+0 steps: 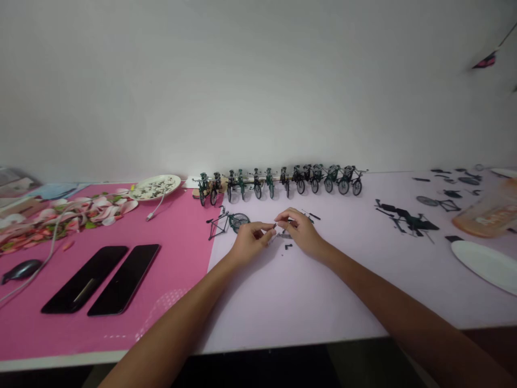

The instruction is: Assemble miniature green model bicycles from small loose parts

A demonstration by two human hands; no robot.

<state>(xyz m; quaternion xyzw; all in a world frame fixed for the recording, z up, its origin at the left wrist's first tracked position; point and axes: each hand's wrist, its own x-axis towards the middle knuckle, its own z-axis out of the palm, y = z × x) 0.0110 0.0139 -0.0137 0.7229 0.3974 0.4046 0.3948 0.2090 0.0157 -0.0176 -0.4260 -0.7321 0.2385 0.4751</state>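
My left hand [251, 241] and my right hand [299, 231] meet above the pale tabletop, thumbs and forefingers pinched together. Between their fingertips is a tiny dark part [275, 226], too small to name. Just left of my left hand lies a partly built miniature bicycle [220, 223], its rear wheel next to my knuckles. A small black piece [288, 247] rests on the table below my right hand. Behind that hand, a thin dark-handled tool, seemingly a screwdriver [312, 215], lies flat, partly hidden.
Several finished miniature bicycles [285, 180] stand in a row along the wall. Loose bicycle parts [412, 220] are scattered at right, near a white plate [487, 265]. On the pink side are two phones [124, 280], artificial petals [95, 210] and a plate of small pieces [155, 188].
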